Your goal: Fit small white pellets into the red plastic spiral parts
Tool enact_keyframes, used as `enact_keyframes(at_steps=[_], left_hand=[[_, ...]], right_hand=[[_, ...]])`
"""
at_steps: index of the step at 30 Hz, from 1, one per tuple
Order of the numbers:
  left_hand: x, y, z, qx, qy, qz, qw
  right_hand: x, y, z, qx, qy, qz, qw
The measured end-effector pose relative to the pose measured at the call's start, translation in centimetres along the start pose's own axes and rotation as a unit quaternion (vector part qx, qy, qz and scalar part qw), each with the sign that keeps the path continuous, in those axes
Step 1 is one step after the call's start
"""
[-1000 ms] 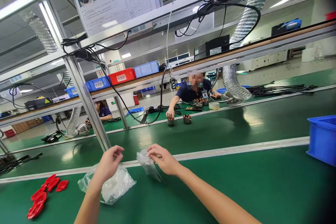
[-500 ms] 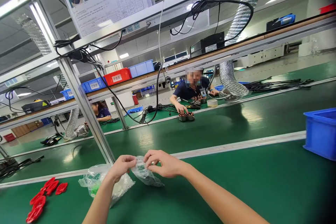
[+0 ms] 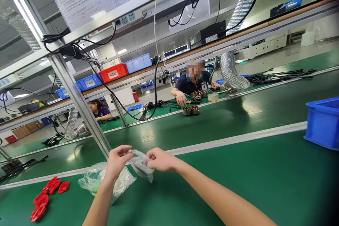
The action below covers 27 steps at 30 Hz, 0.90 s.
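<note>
A small clear plastic bag (image 3: 141,165) hangs between my two hands above the green bench. My left hand (image 3: 119,159) pinches its upper left edge, fingers closed. On the other side my right hand (image 3: 160,159) is closed on the bag's right edge. What the bag holds, if anything, I cannot make out. Just behind my left wrist lies a larger clear plastic bag (image 3: 124,183) filled with small white pieces, partly hidden by my forearm. Several red plastic parts (image 3: 42,201) lie loosely grouped on the bench to the left.
A blue bin (image 3: 321,123) stands at the right. An aluminium post (image 3: 79,106) rises behind my left hand, carrying a shelf with a red bin (image 3: 113,73) and blue bins. Across the bench, a co-worker (image 3: 194,81) sits near copper-wound parts (image 3: 190,110). Black cables (image 3: 280,77) lie beyond.
My right hand has closed in on the small bag, and the bag has swung more upright. The co-worker's hand has lifted off the copper-wound part. The whole view has shifted slightly.
</note>
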<state>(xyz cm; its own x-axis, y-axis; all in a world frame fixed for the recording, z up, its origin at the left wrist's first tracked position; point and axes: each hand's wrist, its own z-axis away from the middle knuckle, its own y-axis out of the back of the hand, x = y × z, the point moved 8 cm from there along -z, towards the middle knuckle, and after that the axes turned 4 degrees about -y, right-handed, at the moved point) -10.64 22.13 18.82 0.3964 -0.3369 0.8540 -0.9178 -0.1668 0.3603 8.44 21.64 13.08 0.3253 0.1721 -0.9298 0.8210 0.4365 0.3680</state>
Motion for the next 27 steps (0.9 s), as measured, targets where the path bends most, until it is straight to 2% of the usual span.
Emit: enact_keyframes(at_steps=[3,5,8,13,15,17,21,23,27], left_hand=[[0.4,0.3,0.4,0.036,-0.017,-0.024,0.999],[0.5,-0.1,0.7,0.028,-0.012,-0.032,0.999],[0.8,-0.8,1.0,0.000,0.006,-0.029,1.000],[0.5,-1.3,0.8,-0.064,0.039,-0.047,0.996],[0.1,-1.7,0.8,-0.093,0.047,-0.066,0.992],[0.1,-2.0,1.0,-0.111,0.044,-0.081,0.990],[0.7,-2.3,1.3,-0.123,0.030,-0.077,0.989],[0.8,-2.4,1.2,-0.121,0.029,-0.059,0.991],[0.2,-2.6,1.0,-0.116,0.051,-0.015,0.992]], right_hand=[[-1.1,2.4,0.7,0.146,0.006,0.061,0.987],[-1.8,3.3,1.3,0.194,0.016,0.079,0.978],[-2.0,3.9,1.5,0.164,0.020,0.068,0.984],[-1.0,3.9,1.3,0.018,-0.003,0.030,0.999],[-1.0,3.8,1.5,-0.016,0.002,0.039,0.999],[-1.0,3.8,1.5,-0.012,0.002,0.056,0.998],[-1.6,4.9,1.8,0.091,0.005,0.092,0.992],[-2.0,5.2,2.1,0.117,0.020,0.096,0.988],[-2.6,4.6,2.9,0.072,0.066,0.094,0.991]])
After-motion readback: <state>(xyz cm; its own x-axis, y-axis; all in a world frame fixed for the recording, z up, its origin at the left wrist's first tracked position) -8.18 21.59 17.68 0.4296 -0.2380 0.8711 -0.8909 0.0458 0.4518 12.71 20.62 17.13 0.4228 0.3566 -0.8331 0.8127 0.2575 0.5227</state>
